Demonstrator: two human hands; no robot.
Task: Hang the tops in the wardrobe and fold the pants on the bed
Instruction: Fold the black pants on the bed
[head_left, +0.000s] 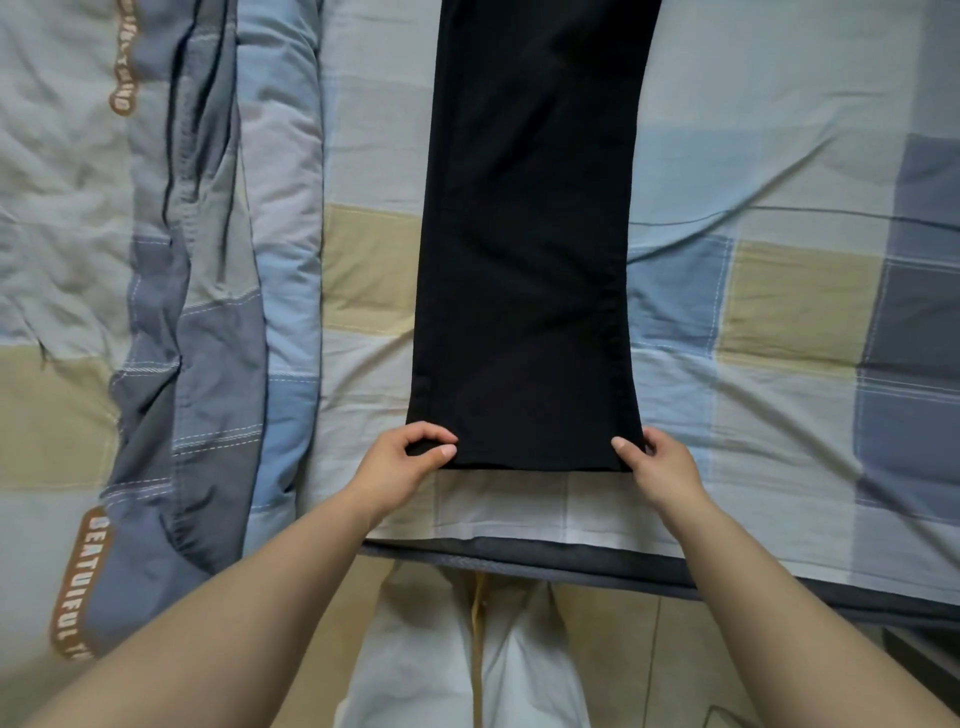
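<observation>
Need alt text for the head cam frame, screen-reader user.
Two bare hands pinch the near corners of black pants laid flat on a plaid bed sheet: left hand, right hand. A rolled plaid quilt lies alongside to the left.

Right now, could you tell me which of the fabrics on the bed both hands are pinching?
The black pants, laid flat down the middle. The left hand and right hand pinch its near hem corners; the checked sheet and bunched quilt are untouched.
</observation>
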